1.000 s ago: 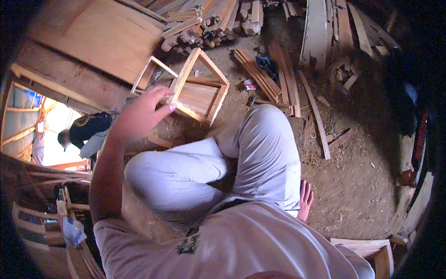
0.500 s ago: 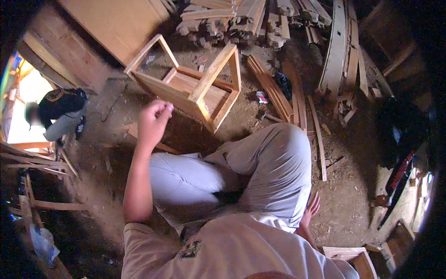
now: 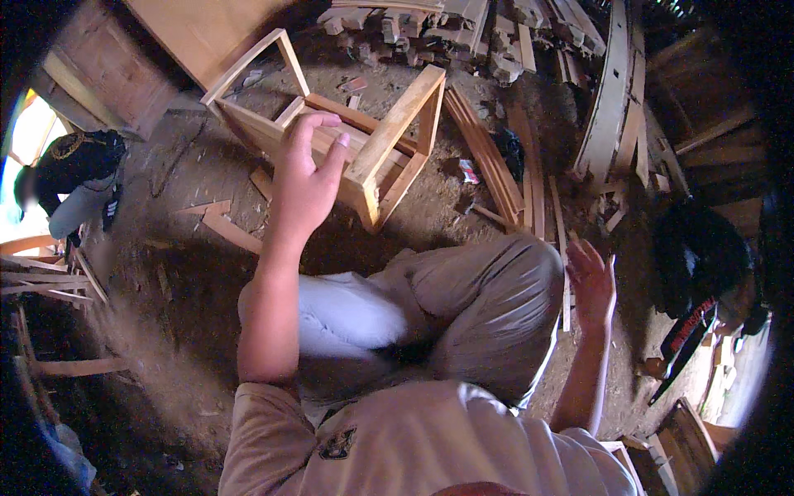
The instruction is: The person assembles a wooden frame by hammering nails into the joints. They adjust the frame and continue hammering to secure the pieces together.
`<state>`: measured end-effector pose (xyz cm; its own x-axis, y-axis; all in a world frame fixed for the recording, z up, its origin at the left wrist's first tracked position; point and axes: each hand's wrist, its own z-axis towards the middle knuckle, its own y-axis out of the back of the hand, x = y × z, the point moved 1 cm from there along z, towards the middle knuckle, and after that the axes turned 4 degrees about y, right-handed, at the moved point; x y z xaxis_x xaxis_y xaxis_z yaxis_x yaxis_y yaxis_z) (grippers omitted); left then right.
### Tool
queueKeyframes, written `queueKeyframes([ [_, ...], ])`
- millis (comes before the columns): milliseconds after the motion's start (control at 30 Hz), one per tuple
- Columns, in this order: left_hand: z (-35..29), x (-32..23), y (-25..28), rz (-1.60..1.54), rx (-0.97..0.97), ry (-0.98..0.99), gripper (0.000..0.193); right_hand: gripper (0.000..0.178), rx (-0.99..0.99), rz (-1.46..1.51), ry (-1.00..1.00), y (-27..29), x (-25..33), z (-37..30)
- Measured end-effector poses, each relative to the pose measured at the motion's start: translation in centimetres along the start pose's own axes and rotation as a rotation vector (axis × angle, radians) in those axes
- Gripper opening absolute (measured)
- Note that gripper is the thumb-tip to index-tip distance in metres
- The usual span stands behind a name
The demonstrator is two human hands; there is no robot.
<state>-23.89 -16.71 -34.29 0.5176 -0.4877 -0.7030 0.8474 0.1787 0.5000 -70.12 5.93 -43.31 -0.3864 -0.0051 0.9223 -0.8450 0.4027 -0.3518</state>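
Observation:
A pale wooden frame (image 3: 400, 122), like a small piece of furniture with legs and a boarded panel, lies on the dirt floor beyond my knees. My left hand (image 3: 306, 182) is raised at its near left side, thumb and forefinger apart, with nothing visible between them. Whether it touches the frame, I cannot tell. Off my right knee, my right hand (image 3: 590, 281) hovers with fingers spread and holds nothing. Beneath or beside it runs a thin wood strip (image 3: 566, 307).
Reddish wood strips (image 3: 488, 157) lie right of the frame, near a small packet (image 3: 468, 172). Stacked timber (image 3: 413, 26) is at the back, long boards (image 3: 610, 91) at the right. Offcuts (image 3: 231, 231) lie on the left floor. Another person (image 3: 87, 174) crouches far left.
My left hand has moved right and opened its pinch. The right hand has risen from beside my hip to beside the knee. My view has shifted slightly.

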Motion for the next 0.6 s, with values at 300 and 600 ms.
queueKeyframes([
  [300, 1.5, 0.9, -8.6, 0.276, 0.292, 0.216, 0.061, 0.036, -0.153, -1.195, -0.080, 11.6, -9.2, -3.5],
  [600, 2.2, 1.0, -10.5, 0.776, 0.321, 0.224, 0.043, 0.045, 0.460, -1.591, 0.388, 8.3, -13.5, 14.4],
])
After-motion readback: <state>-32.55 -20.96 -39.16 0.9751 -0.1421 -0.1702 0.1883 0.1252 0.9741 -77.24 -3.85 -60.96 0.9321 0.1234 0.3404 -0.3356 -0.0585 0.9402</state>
